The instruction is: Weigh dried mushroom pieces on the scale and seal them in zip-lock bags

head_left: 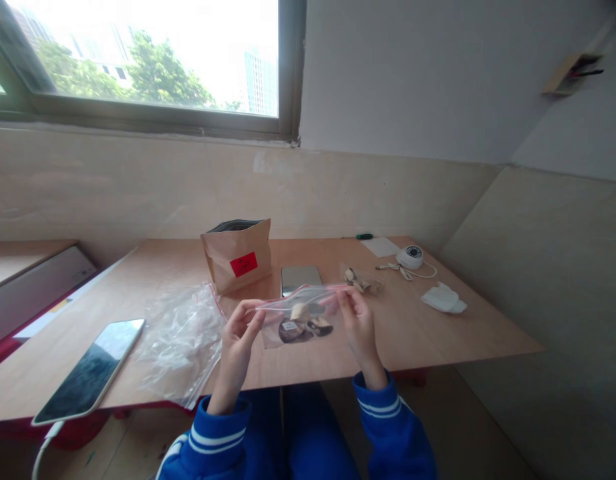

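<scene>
Both forearms reach forward in blue sleeves with white stripes at the cuffs, wrists bare. The left hand [238, 333] and the right hand [357, 319] are raised side by side, near each other, fingers pinched closed.

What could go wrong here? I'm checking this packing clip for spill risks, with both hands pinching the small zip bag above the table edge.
The zip bag is pinched only at its top corners by the left hand and right hand; a slip could drop it past the table edge. The phone lies near the front edge and might get knocked off.
</scene>
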`<action>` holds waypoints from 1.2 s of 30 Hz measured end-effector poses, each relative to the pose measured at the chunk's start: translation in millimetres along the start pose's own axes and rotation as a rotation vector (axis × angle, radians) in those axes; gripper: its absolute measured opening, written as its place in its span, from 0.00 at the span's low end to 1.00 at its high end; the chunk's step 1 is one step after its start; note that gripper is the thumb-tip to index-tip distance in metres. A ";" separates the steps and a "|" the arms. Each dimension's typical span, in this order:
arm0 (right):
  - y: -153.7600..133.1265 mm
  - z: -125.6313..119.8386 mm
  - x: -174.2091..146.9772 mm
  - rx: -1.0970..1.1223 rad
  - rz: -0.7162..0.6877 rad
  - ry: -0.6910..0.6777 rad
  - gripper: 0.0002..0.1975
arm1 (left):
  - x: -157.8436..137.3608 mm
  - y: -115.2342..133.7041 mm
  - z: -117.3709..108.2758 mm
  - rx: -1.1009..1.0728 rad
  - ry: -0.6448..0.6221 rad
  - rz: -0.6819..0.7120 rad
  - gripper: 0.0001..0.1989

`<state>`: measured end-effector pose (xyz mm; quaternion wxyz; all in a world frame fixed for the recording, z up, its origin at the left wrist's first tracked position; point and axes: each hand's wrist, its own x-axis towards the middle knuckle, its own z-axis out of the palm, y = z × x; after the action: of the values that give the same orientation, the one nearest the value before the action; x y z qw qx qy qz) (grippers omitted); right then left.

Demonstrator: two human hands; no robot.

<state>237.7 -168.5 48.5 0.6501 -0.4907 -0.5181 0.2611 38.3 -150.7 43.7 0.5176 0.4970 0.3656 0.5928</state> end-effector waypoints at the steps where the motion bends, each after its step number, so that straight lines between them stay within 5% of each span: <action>1: -0.9 0.2 0.1 0.009 0.003 0.005 0.15 | -1.4 -0.9 -0.4 -0.006 -0.010 0.008 0.12; 12: -1.8 -5.4 3.0 0.029 -0.038 0.053 0.10 | -7.3 2.3 12.4 -0.010 0.125 0.032 0.11; 21: -2.7 -26.1 9.8 -0.105 -0.088 -0.187 0.12 | 0.2 1.7 0.6 0.004 0.190 0.014 0.13; 36: -12.4 -21.8 11.1 -0.253 -0.201 -0.054 0.08 | 4.7 9.5 -7.3 0.234 0.242 0.160 0.12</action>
<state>259.6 -171.9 64.7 0.5918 -0.5070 -0.6108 0.1405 29.0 -147.4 52.0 0.3598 0.5066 0.4511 0.6406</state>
